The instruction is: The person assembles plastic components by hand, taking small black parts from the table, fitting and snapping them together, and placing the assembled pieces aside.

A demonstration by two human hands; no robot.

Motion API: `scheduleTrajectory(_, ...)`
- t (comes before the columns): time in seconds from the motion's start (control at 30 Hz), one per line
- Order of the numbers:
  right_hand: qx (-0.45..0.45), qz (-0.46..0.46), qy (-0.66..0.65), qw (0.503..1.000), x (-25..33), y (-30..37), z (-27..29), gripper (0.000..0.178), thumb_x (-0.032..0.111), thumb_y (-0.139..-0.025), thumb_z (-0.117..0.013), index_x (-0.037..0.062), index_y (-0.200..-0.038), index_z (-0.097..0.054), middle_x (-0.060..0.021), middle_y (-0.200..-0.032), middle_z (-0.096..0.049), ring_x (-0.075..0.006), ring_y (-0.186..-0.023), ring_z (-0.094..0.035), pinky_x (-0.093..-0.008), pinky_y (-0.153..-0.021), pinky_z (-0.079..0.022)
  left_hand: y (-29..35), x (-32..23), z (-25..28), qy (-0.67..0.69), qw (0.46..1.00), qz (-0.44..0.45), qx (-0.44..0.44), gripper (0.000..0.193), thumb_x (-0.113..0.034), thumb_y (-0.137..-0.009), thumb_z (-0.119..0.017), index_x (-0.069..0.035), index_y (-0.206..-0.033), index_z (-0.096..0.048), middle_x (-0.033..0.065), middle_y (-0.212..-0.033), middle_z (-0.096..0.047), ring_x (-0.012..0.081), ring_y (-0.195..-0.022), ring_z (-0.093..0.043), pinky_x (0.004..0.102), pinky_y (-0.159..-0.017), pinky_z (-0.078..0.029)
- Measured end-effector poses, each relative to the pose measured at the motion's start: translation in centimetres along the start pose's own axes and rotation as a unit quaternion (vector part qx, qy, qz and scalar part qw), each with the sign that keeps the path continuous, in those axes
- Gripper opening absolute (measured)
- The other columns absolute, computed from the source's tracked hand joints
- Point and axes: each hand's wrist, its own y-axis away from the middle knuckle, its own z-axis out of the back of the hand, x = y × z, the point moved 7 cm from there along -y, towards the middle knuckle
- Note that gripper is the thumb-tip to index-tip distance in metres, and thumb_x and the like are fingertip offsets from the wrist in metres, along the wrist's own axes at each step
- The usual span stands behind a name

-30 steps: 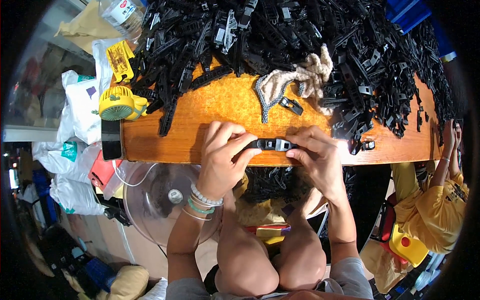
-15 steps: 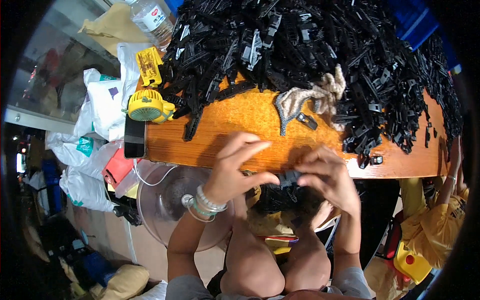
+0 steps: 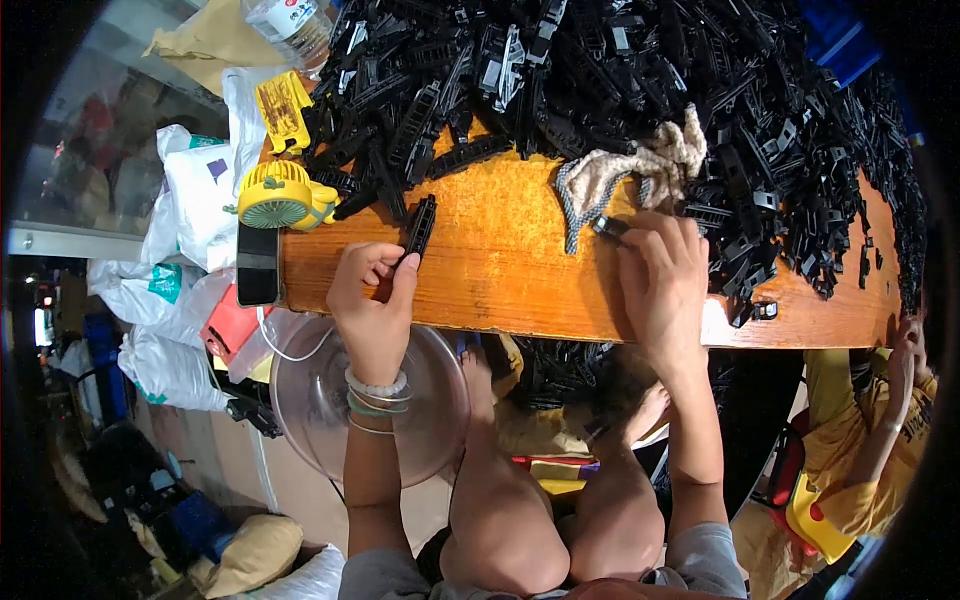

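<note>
At the table's left front, my left hand [image 3: 370, 295] is closed on one end of a long, narrow black plastic part [image 3: 421, 226], its far end pointing away from me. My right hand [image 3: 665, 270] is over the table further right, fingers bent down and thumb close to the fingertips. They close on a small black plastic part [image 3: 606, 227]; its right end is hidden under them. Just beyond lies a crumpled beige cloth [image 3: 600, 180] with a dark striped edge. A large heap of black plastic parts [image 3: 560, 90] covers the far side of the wooden table [image 3: 490, 270].
A yellow fan [image 3: 277, 200], a yellow holder [image 3: 284, 110] and a phone [image 3: 258, 270] line the left edge, near a bottle [image 3: 292, 30]. Below stands a clear plastic tub [image 3: 300, 420]. More black parts [image 3: 565, 370] lie beneath the table edge. Another person's arm [image 3: 895, 390] is at right.
My left hand has moved left and now holds the long black part. My right hand has left the dark piece over the table edge and reached forward to the small part by the cloth.
</note>
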Motion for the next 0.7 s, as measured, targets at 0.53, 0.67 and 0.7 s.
scheduleTrajectory(0.53, -0.052, -0.108, -0.207, 0.971, -0.9, 2.5, 1.8, 0.014, -0.001, -0.082, -0.067, 0.0006, -0.095, -0.062, -0.0119, -0.096, -0.066, -0.0177, -0.085, -0.06, -0.0273, -0.077, -0.046, 13.3, 9.1, 6.3, 0.448, 0.816, 0.356, 0.084, 0.015, 0.002, -0.085, -0.062, 0.001, -0.1, -0.057, 0.0177, -0.112, -0.059, 0.0213, -0.077, -0.061, 0.0302, -0.062, -0.049)
scheduleTrajectory(0.67, -0.097, -0.123, -0.279, 0.948, -0.3, 3.4, 1.5, 0.027, 0.001, -0.086, -0.064, -0.0011, -0.113, -0.059, -0.0078, -0.113, -0.062, -0.0138, -0.088, -0.056, -0.0265, -0.081, -0.044, 24.5, 22.6, 7.2, 0.24, 0.852, 0.46, 0.072, 0.011, 0.0, -0.083, -0.066, 0.0, -0.092, -0.061, 0.0113, -0.093, -0.063, 0.0164, -0.07, -0.061, 0.0287, -0.056, -0.051)
scheduleTrajectory(0.7, -0.092, -0.133, -0.325, 0.932, 0.0, 3.3, 1.4, 0.032, 0.002, -0.088, -0.061, -0.0013, -0.12, -0.057, -0.0073, -0.117, -0.06, -0.0133, -0.089, -0.055, -0.0264, -0.082, -0.044, 26.0, 25.1, 8.2, -0.019, 0.898, 0.422, 0.127, 0.008, -0.002, -0.083, -0.067, -0.001, -0.089, -0.061, 0.0079, -0.083, -0.064, 0.0142, -0.067, -0.062, 0.0271, -0.053, -0.052)
